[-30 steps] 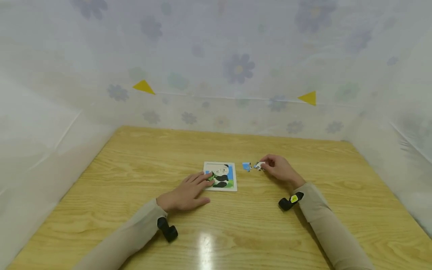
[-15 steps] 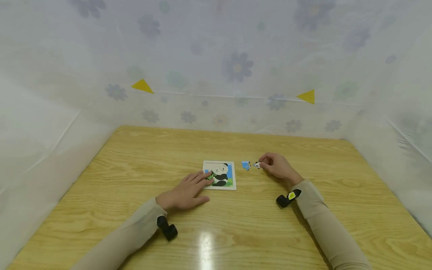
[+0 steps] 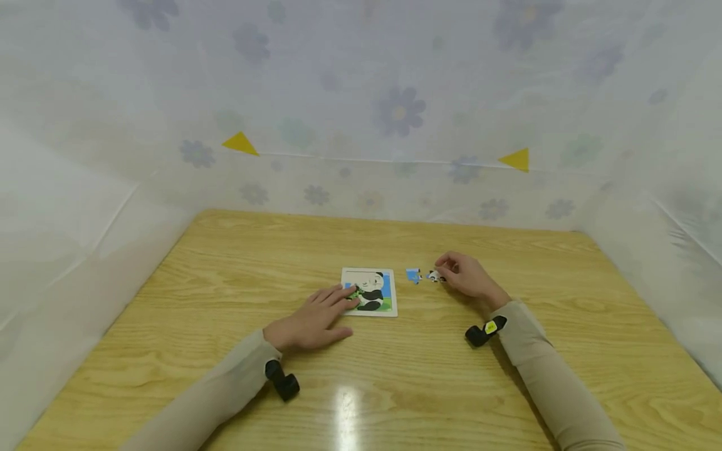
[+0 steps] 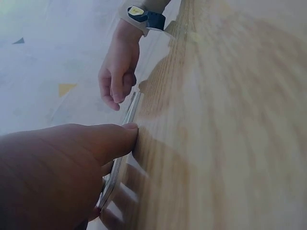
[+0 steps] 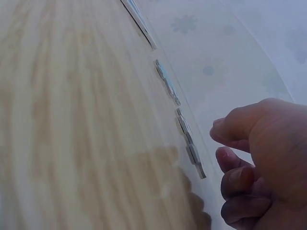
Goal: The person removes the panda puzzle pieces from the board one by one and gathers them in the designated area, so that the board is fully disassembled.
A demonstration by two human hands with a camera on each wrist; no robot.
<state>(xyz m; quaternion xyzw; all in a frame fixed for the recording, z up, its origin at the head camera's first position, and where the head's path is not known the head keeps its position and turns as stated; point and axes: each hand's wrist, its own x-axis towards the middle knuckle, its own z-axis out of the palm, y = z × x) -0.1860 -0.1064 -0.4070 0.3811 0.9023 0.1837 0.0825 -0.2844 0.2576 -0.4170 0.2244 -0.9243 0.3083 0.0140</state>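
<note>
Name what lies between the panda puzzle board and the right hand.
Two loose puzzle pieces: a blue piece, then a black-and-white piece beside the right hand, in the head view.

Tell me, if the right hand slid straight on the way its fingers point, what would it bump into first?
The right hand points left across the table. First it would likely meet the black-and-white puzzle piece just at its fingertips, then the blue piece, then the panda puzzle board. Whether the fingertips already touch that piece is unclear.

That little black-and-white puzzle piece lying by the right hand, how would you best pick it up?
The black-and-white piece lies flat on the table, thin as card, so there is little edge to grasp. Probably best to come from above, on the side of the right hand, and pinch two opposite edges with fingertips, tipping one edge up first. The blue piece lies close on its other side, leaving less room there.
</note>
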